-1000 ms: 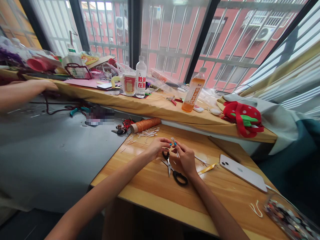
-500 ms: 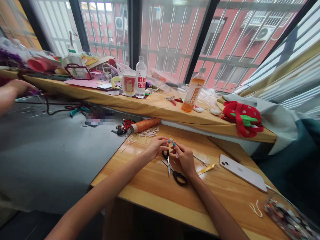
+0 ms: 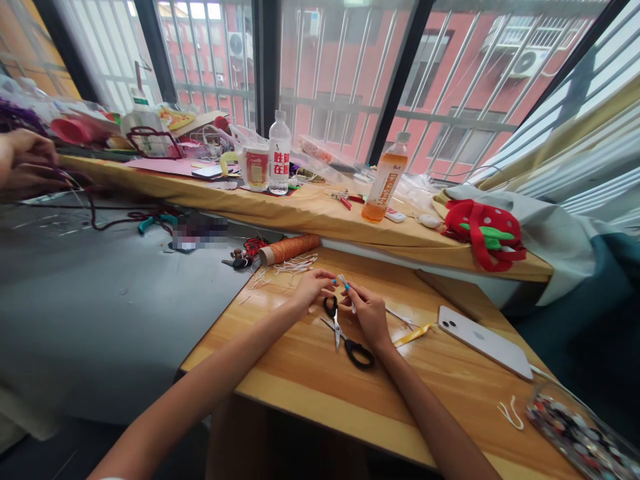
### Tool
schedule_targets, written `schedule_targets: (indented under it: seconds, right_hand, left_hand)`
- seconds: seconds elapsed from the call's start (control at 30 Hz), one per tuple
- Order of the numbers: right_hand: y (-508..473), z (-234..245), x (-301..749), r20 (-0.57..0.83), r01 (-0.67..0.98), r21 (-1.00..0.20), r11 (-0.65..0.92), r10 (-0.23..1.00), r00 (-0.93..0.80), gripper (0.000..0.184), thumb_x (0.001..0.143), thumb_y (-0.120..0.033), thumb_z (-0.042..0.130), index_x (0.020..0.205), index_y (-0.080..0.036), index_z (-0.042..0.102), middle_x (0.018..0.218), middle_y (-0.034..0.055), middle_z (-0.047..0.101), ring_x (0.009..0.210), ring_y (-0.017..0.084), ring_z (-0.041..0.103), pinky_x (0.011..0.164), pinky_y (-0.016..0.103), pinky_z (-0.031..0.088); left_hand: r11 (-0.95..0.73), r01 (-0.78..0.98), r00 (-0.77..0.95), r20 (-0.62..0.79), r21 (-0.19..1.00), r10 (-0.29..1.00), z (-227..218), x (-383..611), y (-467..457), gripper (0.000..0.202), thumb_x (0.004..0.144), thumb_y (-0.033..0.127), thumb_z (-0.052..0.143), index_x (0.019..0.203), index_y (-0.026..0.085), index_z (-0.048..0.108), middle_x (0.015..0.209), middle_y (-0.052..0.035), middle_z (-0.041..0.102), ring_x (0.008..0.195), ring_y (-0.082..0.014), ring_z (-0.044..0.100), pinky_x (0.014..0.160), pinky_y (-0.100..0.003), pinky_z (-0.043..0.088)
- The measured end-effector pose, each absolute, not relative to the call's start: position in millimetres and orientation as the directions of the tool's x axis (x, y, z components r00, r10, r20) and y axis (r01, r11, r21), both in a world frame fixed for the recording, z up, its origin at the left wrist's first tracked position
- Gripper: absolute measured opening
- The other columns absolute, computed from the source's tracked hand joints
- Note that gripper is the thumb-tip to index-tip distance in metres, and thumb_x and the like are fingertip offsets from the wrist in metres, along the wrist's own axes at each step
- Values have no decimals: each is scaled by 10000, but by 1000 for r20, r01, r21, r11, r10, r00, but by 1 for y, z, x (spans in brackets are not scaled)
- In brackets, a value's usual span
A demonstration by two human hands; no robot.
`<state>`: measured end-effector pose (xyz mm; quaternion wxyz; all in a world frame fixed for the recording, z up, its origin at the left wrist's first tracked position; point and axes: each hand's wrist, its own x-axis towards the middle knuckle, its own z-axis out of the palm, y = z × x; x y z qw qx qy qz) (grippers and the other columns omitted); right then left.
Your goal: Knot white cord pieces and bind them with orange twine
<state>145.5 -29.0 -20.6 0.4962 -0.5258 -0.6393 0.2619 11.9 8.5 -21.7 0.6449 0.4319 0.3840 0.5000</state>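
Observation:
Over the wooden table, my right hand [image 3: 369, 312] is closed in a pinch around a bundle of white cord [image 3: 343, 281], its short end sticking up past the fingertips. My left hand [image 3: 314, 291] is just to the left, thumb and fingers bent together close to the cord's tip. Whatever lies between its fingertips is too small to make out. Below both hands lies a pair of black-handled scissors [image 3: 338, 333] with blades spread. White strips [image 3: 400, 316] and a yellow ribbon [image 3: 413, 335] lie to the right of my right hand.
A white phone [image 3: 485, 343] with a cable and a clear box of beads [image 3: 580, 427] sit at the right. Behind are an orange thread spool [image 3: 293, 249], cut white cords [image 3: 295, 265] and a ledge with bottles [image 3: 387, 177]. Another person's hand [image 3: 27, 160] shows at far left.
My left fingertips have shifted slightly away from the white cord's tip. My right hand keeps its pinch. The other person's hand at far left has moved up.

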Motion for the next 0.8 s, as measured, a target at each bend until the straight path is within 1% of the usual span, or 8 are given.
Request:
schedule_targets:
  seconds: [0.1, 0.2, 0.33, 0.5, 0.7, 0.8]
  right_hand:
    - [-27, -23, 146, 338, 377, -878, 295, 940, 53, 275, 733, -321, 464, 835, -143, 646, 641, 29, 622, 537, 131, 551, 533, 228, 407]
    - [-24, -26, 147, 313, 324, -904, 280, 948, 54, 272, 727, -329, 473, 812, -137, 647, 629, 28, 616, 528, 129, 545, 540, 235, 415]
    - [-22, -28, 148, 281, 251, -932, 262, 959, 42, 268, 716, -347, 491, 774, -135, 645, 595, 23, 605, 502, 124, 532, 524, 235, 416]
    - [-21, -29, 149, 245, 220, -948, 230, 969, 44, 265, 705, -370, 502, 699, -140, 634, 543, 14, 591, 485, 123, 521, 499, 227, 406]
    - [-19, -32, 150, 249, 199, -952, 235, 967, 53, 270, 702, -378, 504, 739, -147, 637, 573, 9, 591, 496, 121, 518, 511, 231, 411]
    - [-19, -33, 150, 263, 193, -950, 246, 963, 66, 262, 709, -362, 500, 755, -144, 638, 587, 11, 586, 501, 117, 517, 519, 231, 412]
  left_hand:
    - [69, -266, 191, -18, 961, 981, -22, 13, 9, 160, 616, 53, 551, 771, 93, 549, 670, -34, 596, 585, -90, 543, 525, -199, 455]
    - [40, -250, 185, 7, 968, 983, -24, 14, 11, 147, 615, 43, 535, 751, 95, 554, 665, -28, 595, 580, -86, 541, 529, -198, 457]
    - [36, -256, 206, 18, 966, 978, -25, 14, 11, 131, 621, 44, 521, 729, 95, 576, 684, -27, 599, 581, -84, 547, 551, -205, 460]
    - [50, -280, 227, 16, 959, 974, -23, 14, 10, 135, 620, 49, 516, 709, 100, 604, 697, -27, 614, 573, -78, 547, 572, -208, 458]
    - [36, -272, 252, 36, 962, 967, -23, 14, 10, 176, 615, 38, 498, 748, 104, 593, 730, -32, 625, 588, -82, 560, 596, -213, 464]
    - [-50, -191, 251, 97, 980, 963, -25, 14, 10, 177, 611, 31, 480, 735, 113, 575, 710, -19, 615, 582, -83, 559, 568, -204, 462]
